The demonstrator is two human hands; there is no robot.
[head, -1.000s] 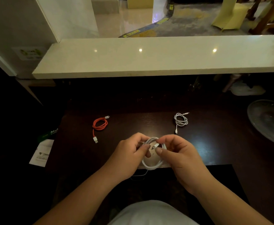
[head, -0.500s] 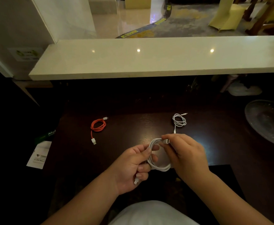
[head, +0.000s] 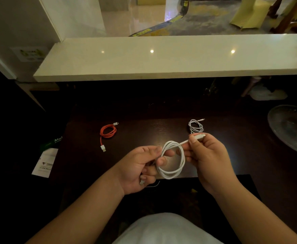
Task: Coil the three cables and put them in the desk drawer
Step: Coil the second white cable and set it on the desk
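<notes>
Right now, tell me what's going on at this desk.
A person is coiling a thick white cable above the dark wooden desk. The left hand pinches the loops together, while the right hand holds the cable's free plug end out to the side. An orange coiled cable and a thin white coiled cable already lie on the desk farther back. Whether the drawer is open cannot be told.

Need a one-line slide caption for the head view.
Left hand holds thick white coiled cable, right hand pinching its plug; orange coiled cable waits on dark desk.
</notes>
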